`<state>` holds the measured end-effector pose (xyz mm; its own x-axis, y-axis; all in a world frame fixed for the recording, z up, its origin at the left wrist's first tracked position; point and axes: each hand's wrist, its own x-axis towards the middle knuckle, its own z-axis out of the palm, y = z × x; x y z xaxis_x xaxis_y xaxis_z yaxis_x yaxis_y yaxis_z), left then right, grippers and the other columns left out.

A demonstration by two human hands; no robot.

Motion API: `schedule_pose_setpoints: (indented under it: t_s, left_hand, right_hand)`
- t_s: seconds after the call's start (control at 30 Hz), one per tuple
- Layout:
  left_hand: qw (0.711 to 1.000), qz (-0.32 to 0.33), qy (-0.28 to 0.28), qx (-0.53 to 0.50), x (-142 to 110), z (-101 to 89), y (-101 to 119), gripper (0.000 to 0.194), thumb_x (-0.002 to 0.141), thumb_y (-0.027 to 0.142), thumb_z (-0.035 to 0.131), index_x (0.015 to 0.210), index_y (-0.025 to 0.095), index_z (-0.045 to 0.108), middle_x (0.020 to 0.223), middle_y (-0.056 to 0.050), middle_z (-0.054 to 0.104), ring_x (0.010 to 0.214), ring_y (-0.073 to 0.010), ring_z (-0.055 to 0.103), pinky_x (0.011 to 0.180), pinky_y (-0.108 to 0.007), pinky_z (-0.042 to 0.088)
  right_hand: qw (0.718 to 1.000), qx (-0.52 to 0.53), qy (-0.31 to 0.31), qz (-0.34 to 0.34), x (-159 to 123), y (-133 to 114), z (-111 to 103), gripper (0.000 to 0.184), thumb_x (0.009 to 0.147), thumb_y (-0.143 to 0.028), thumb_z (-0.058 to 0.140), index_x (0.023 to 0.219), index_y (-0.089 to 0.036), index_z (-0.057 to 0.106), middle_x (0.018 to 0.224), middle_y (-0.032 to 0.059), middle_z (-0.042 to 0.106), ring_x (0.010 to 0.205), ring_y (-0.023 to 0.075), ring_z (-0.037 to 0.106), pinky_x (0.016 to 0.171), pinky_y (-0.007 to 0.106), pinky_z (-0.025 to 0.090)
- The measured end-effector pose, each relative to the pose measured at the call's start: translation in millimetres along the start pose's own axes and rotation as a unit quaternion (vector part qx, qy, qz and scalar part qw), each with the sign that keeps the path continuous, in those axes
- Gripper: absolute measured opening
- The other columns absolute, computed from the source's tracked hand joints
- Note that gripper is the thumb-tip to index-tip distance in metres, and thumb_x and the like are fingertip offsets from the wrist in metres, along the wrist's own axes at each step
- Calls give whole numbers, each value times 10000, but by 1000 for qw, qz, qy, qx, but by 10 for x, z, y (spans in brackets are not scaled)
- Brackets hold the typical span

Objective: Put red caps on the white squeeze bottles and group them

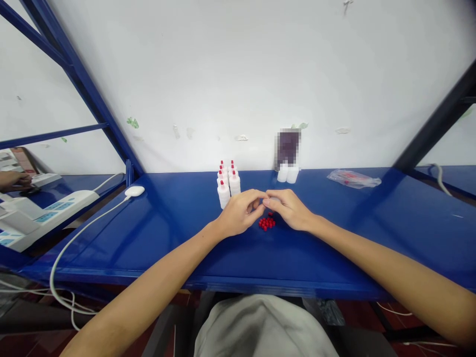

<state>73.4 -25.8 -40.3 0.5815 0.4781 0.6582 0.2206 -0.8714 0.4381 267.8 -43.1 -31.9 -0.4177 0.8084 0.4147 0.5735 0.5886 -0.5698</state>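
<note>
My left hand point(241, 214) and my right hand point(290, 209) meet at the fingertips above the blue table. Both are closed in a pinch, and whatever lies between the fingers is hidden or too small to name. Just below them sits a small pile of red caps point(267, 224), with another red piece partly under my right hand. To the left of my hands, white squeeze bottles with red tips point(223, 194) stand upright in two rows, the nearest close to my left knuckles.
White bottles without red tips point(287, 174) stand by the wall. A clear plastic bag point(353, 178) with red bits lies at right. A white puck-shaped device point(134, 191) and its cable are at left, near a power strip point(55, 215). Another person's hand point(15, 180) shows at far left.
</note>
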Motion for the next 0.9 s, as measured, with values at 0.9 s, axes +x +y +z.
schedule_pose_setpoints:
  t_s: [0.9]
  left_hand:
    - [863, -208, -185, 422, 4, -244, 82, 264, 941, 356, 391, 1020, 188, 579, 805, -97, 676, 767, -281, 679, 621, -319, 457]
  right_hand:
    - [982, -129, -131, 42, 32, 114, -269, 216, 852, -371, 585, 951, -226, 711, 743, 4, 671, 645, 149, 563, 624, 259, 365]
